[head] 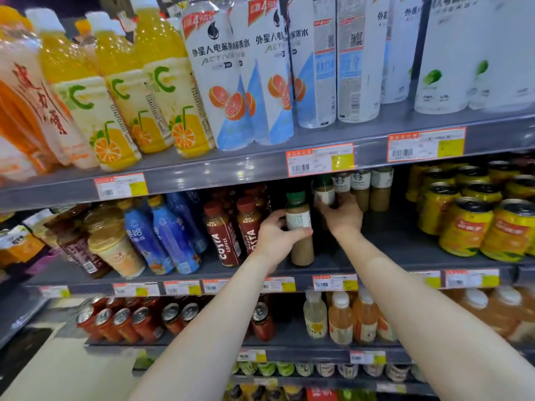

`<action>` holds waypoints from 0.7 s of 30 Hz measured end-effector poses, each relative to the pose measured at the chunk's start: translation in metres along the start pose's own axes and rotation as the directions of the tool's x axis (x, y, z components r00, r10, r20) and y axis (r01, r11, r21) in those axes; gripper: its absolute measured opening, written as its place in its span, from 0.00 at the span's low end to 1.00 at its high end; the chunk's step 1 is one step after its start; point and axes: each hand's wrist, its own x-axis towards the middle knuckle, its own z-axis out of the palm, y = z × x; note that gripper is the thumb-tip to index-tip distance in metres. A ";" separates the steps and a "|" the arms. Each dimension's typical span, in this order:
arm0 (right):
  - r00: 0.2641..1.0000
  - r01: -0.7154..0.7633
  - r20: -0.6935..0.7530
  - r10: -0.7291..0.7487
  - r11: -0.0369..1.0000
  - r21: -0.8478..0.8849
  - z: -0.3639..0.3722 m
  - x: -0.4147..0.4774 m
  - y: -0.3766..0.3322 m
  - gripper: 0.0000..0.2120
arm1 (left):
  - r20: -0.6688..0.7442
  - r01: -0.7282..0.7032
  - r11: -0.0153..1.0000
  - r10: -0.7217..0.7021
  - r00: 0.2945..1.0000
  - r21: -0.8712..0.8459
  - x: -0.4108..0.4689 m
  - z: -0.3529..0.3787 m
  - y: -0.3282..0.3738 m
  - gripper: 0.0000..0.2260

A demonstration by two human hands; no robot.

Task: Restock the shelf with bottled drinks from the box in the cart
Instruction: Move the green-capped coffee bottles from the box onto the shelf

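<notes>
Head view, all positions given relative to the grey metal middle shelf (pixel 399 247).

(a) On the left part of the shelf stand tall blue plastic bottles (pixel 163 235), leaning in the wide-angle view.

(b) Just to their right on the shelf stand brown coffee bottles with red caps (pixel 224 235).

(c) Above the front middle of the shelf, the left hand (pixel 273 235) is wrapped around a green-capped plastic bottle of beige coffee drink (pixel 299 227). Thumb and fingers are curled round its white label, and the bottle is upright. Its base sits at the front of the shelf; whether it touches the board cannot be told.

(d) Farther back over the shelf and just right of that bottle, the right hand (pixel 343 215) is clamped on a second green-capped coffee bottle (pixel 324 192). The fingers (pixel 322 205) curl round its lower label; its base is hidden behind the hand.

(e) At the back of the shelf, just right of the second bottle, stands a row of matching beige coffee bottles with white labels (pixel 362 188), their tops cut off by the board above.

(f) On the right part of the shelf, well apart from both hands, stand yellow drink cans with red labels (pixel 466 227) in several rows.

(g) Orange-and-white price tags (pixel 334 282) line the front edge of the shelf.
</notes>
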 end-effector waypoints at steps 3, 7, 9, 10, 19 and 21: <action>0.997 -0.031 -0.074 0.032 0.999 0.020 -0.008 -0.017 0.001 0.16 | 0.017 -0.015 1.000 0.015 1.000 -0.019 0.004 0.007 0.004 0.26; 0.983 -0.011 0.180 -0.035 0.968 0.250 -0.034 -0.048 0.005 0.13 | 0.020 -0.020 0.997 0.021 1.000 -0.074 0.011 0.029 0.013 0.25; 0.934 0.077 0.319 -0.160 0.963 0.259 -0.048 -0.055 0.011 0.19 | 0.011 -0.042 0.996 0.043 0.999 -0.078 0.013 0.043 0.018 0.23; 0.918 0.110 0.344 -0.197 0.961 0.256 -0.054 -0.054 0.016 0.21 | -0.001 -0.058 0.996 0.058 0.998 -0.069 0.013 0.051 0.020 0.21; 0.987 0.133 0.087 -0.137 0.990 0.046 -0.073 -0.031 0.037 0.24 | -0.035 -0.100 0.995 0.101 0.994 0.024 0.016 0.101 0.018 0.19; 0.989 0.124 0.078 -0.125 0.992 0.018 -0.073 -0.028 0.038 0.23 | -0.082 -0.089 0.996 0.091 0.992 0.023 0.017 0.105 0.014 0.16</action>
